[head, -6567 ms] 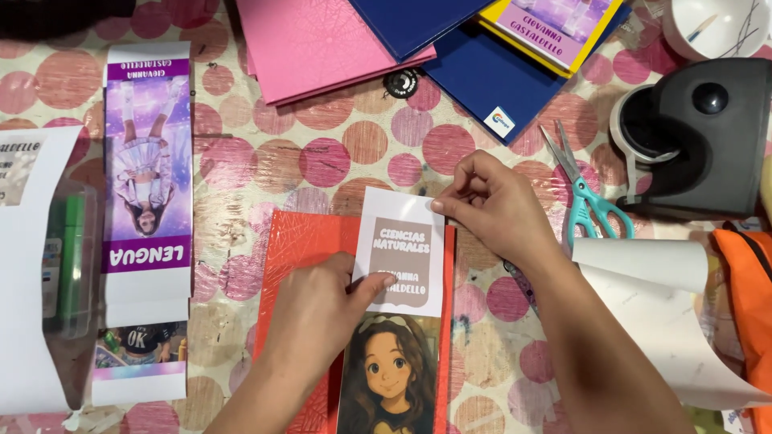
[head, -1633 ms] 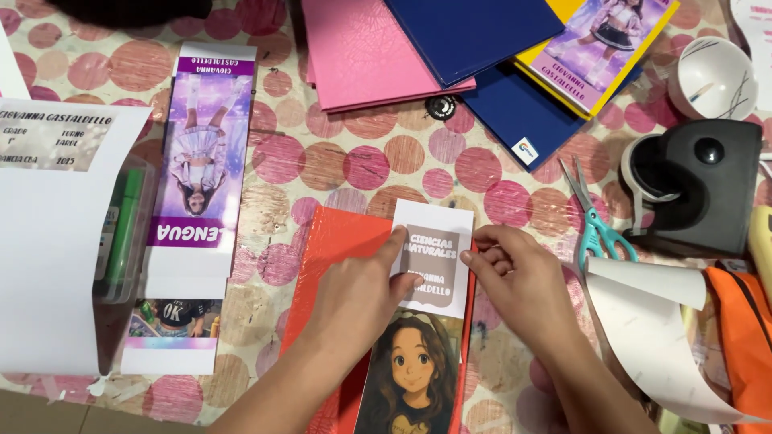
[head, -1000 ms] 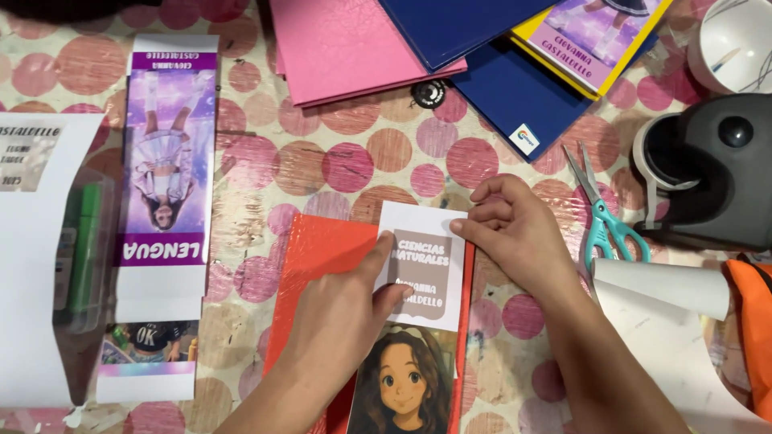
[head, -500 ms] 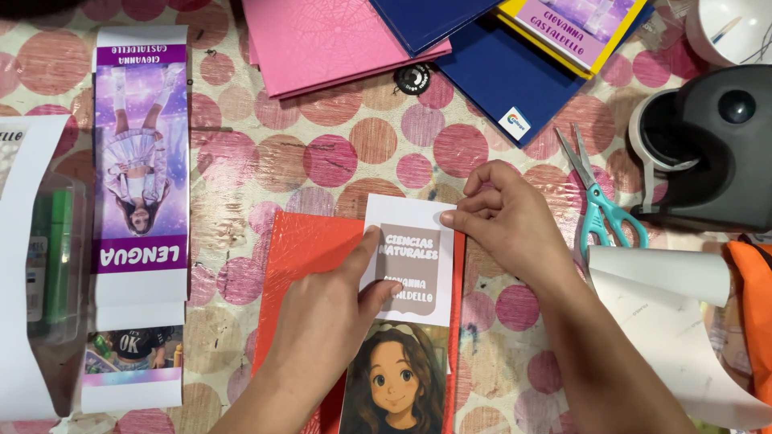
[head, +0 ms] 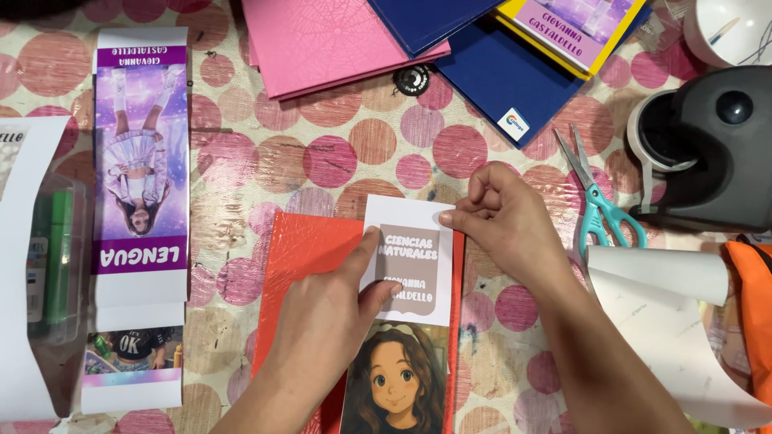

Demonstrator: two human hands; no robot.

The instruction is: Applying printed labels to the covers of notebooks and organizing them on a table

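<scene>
A long paper label [head: 412,257] with a beige name box and a cartoon girl's portrait lies along the right side of an orange-red notebook cover [head: 310,245]. My left hand [head: 322,321] rests flat on the cover, its thumb and forefinger pressing the label's left edge. My right hand [head: 507,229] pinches the label's top right corner between thumb and forefinger. The label's lower end runs out of the bottom of the view.
A purple label strip [head: 141,161] lies at the left, beside a clear box with green markers [head: 52,257]. Pink [head: 330,40] and blue notebooks [head: 498,72] lie at the top. Teal scissors [head: 599,213], a black tape dispenser [head: 708,153] and curled backing paper [head: 675,321] sit at the right.
The view has shifted slightly between frames. Both hands stay on the label, smoothing and holding it against the orange-red cover; the label's place on the cover looks unchanged.
</scene>
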